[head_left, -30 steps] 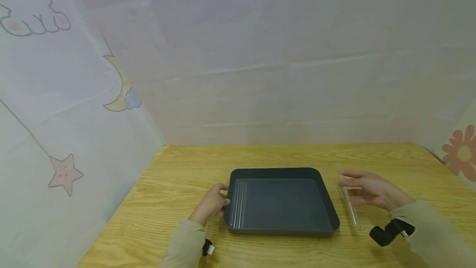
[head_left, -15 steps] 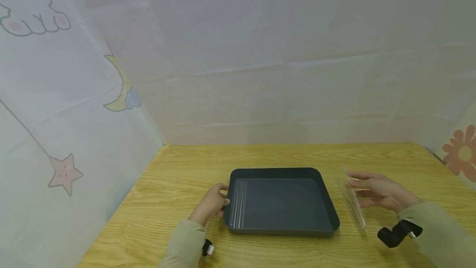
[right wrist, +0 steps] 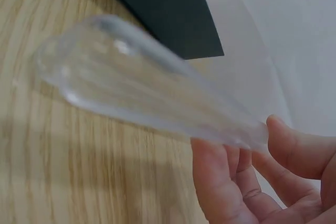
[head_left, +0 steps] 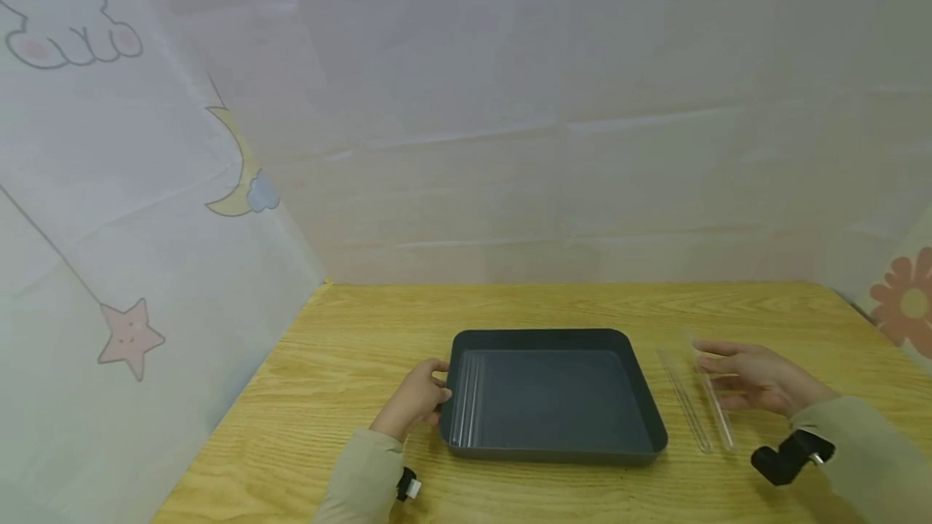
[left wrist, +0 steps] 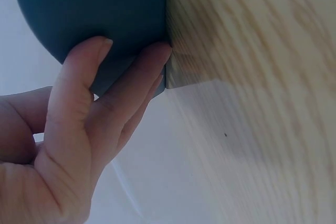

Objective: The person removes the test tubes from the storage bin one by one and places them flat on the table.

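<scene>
My left hand rests against the left outer wall of a dark grey rectangular tray. In the left wrist view its fingers lie extended along the tray's side, close to the table. Several clear tubes lie side by side in the tray along its left wall. Right of the tray, my right hand pinches a clear test tube near its far end. The tube's rounded end points toward the camera in the right wrist view. Another clear test tube lies on the table between tray and right hand.
The wooden table meets a pale cloth backdrop behind and at the left, printed with a star, a moon and a flower. A black wrist mount sits at the right sleeve.
My right hand has moved right with a test tube. The two tubes, close together earlier, now show apart, one on the table. My left hand and the tray stay in place.
</scene>
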`<action>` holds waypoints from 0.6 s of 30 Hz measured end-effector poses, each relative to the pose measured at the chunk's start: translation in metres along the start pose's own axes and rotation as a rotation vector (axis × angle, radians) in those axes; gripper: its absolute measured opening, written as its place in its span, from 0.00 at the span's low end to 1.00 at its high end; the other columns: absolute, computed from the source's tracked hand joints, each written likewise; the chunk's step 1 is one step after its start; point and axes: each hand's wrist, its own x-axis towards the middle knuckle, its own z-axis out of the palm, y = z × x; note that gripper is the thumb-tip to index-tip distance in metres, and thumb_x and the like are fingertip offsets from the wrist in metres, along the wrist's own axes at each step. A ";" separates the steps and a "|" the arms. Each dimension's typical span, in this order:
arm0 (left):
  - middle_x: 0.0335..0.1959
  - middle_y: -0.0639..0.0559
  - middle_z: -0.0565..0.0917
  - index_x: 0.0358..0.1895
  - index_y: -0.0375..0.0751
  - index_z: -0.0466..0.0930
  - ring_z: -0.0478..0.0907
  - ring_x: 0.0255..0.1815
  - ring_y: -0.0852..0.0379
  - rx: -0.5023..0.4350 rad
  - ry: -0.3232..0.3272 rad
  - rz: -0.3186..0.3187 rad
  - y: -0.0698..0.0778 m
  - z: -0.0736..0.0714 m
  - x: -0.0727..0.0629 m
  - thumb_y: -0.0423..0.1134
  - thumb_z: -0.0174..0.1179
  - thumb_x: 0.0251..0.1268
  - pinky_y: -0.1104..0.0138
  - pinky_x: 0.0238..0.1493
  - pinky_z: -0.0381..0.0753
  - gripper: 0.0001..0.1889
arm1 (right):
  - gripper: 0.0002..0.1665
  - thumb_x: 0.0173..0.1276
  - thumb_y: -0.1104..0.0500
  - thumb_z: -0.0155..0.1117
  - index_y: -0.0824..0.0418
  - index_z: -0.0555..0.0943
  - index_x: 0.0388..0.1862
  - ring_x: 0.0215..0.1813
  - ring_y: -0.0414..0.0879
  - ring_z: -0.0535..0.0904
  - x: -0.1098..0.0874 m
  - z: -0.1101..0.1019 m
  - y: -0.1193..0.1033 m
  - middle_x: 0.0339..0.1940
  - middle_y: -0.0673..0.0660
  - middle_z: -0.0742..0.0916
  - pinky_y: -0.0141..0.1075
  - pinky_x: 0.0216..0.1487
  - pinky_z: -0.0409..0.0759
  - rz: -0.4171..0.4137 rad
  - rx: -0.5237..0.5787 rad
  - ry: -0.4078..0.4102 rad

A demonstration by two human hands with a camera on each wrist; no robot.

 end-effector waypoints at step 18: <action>0.47 0.32 0.77 0.63 0.25 0.67 0.80 0.34 0.48 0.003 0.007 -0.007 -0.002 0.001 0.002 0.19 0.53 0.65 0.60 0.27 0.82 0.23 | 0.38 0.74 0.60 0.56 0.73 0.52 0.74 0.34 0.45 0.77 0.006 -0.006 0.005 0.36 0.47 0.85 0.38 0.36 0.76 0.048 -0.007 0.087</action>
